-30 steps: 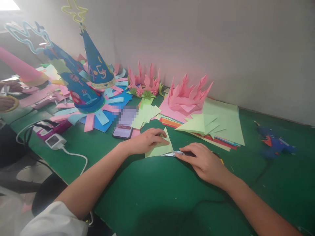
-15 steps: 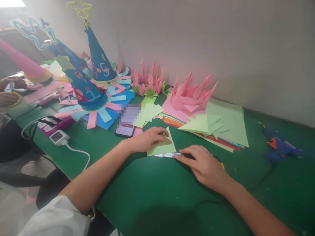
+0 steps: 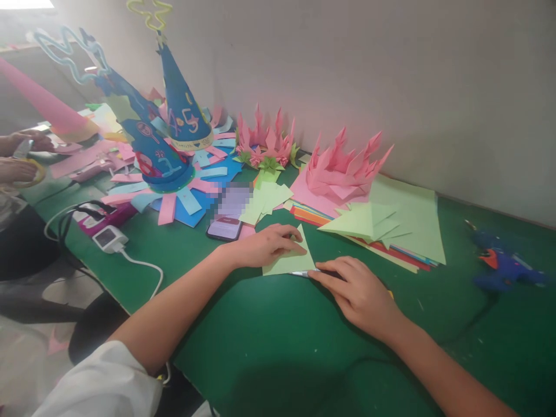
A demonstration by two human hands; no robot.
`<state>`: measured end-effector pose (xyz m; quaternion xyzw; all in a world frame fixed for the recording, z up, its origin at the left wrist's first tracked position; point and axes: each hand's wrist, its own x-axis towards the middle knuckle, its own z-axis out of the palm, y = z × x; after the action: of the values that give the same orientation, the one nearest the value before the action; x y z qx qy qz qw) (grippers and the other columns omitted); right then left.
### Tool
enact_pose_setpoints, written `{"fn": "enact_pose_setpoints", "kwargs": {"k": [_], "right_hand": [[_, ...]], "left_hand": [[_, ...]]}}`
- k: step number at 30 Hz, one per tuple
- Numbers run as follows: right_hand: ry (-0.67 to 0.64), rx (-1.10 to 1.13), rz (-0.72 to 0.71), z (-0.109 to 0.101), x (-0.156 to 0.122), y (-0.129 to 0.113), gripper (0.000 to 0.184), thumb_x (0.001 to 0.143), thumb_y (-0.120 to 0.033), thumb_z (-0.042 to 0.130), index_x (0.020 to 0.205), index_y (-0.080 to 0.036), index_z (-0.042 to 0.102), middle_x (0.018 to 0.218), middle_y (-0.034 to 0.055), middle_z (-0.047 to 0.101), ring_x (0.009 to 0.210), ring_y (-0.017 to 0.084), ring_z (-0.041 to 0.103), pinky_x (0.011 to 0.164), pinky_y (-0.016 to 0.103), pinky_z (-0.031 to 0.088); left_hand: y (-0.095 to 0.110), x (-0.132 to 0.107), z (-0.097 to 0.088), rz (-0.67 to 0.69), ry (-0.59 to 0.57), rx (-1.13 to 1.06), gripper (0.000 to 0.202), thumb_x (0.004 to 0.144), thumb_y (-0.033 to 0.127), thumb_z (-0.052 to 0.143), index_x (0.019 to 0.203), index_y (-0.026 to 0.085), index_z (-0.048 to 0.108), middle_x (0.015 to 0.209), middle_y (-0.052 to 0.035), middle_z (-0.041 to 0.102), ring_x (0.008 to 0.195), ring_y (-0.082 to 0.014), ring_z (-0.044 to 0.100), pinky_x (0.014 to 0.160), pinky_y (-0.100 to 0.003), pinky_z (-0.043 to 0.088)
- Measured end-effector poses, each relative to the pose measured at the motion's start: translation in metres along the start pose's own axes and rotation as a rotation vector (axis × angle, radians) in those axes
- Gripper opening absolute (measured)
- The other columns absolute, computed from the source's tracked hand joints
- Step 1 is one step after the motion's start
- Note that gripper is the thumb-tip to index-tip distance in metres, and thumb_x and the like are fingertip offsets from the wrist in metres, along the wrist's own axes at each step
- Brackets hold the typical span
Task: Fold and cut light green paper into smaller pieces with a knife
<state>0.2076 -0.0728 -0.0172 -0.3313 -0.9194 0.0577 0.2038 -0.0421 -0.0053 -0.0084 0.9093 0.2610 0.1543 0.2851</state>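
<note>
My left hand [image 3: 266,246] presses flat on a folded light green paper [image 3: 292,262] lying on the green table [image 3: 278,341]. My right hand [image 3: 357,291] grips a metal blade tool [image 3: 304,273], a knife or scissors, with its tip laid along the paper's lower edge. Most of the tool is hidden under the fingers.
A phone [image 3: 226,226] lies just left of my left hand. Stacked coloured sheets [image 3: 391,229], pink paper crowns [image 3: 343,168] and blue cone hats [image 3: 182,116] line the wall. A blue glue gun [image 3: 499,263] is at right, a white charger [image 3: 108,237] at left. Another person's hands [image 3: 19,159] work at far left.
The blade has slid to the right along the paper's bottom edge, so less of it shows beyond my right fingers. My left hand stays on the paper.
</note>
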Motion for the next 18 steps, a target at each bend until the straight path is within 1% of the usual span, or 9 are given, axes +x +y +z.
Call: {"fn": "enact_pose_setpoints", "kwargs": {"k": [3, 7, 10, 18], "right_hand": [[-0.001, 0.01, -0.014, 0.0, 0.002, -0.005, 0.038, 0.087, -0.007, 0.042, 0.115, -0.021, 0.064, 0.104, 0.0099, 0.065, 0.089, 0.021, 0.054, 0.079, 0.039, 0.046], [-0.008, 0.031, -0.04, -0.001, 0.001, -0.005, 0.038, 0.088, -0.007, 0.042, 0.115, -0.02, 0.064, 0.104, 0.0101, 0.065, 0.089, 0.02, 0.054, 0.077, 0.037, 0.047], [-0.008, 0.027, -0.046, -0.001, 0.001, -0.006, 0.037, 0.087, -0.007, 0.042, 0.115, -0.019, 0.064, 0.105, 0.0106, 0.065, 0.089, 0.021, 0.053, 0.077, 0.038, 0.046], [-0.003, -0.009, -0.059, 0.004, 0.006, -0.014, 0.038, 0.088, -0.006, 0.04, 0.115, -0.018, 0.064, 0.105, 0.0115, 0.065, 0.085, 0.021, 0.052, 0.075, 0.039, 0.046]], "left_hand": [[-0.001, 0.0, 0.0, 0.007, 0.003, 0.002, 0.037, 0.092, 0.008, 0.039, 0.113, 0.022, 0.065, 0.119, -0.009, 0.054, 0.108, -0.0185, 0.05, 0.096, -0.031, 0.04], [-0.001, 0.0, 0.001, 0.022, 0.016, 0.007, 0.035, 0.092, 0.01, 0.039, 0.112, 0.022, 0.066, 0.119, -0.0094, 0.054, 0.106, -0.0183, 0.051, 0.097, -0.032, 0.039], [-0.001, 0.0, 0.001, 0.025, 0.021, 0.008, 0.035, 0.093, 0.011, 0.039, 0.111, 0.023, 0.066, 0.118, -0.0092, 0.055, 0.105, -0.0183, 0.052, 0.096, -0.033, 0.04], [-0.002, 0.0, 0.002, 0.039, 0.035, 0.006, 0.034, 0.093, 0.013, 0.038, 0.11, 0.021, 0.067, 0.117, -0.0101, 0.055, 0.104, -0.0184, 0.052, 0.095, -0.032, 0.04]]}}
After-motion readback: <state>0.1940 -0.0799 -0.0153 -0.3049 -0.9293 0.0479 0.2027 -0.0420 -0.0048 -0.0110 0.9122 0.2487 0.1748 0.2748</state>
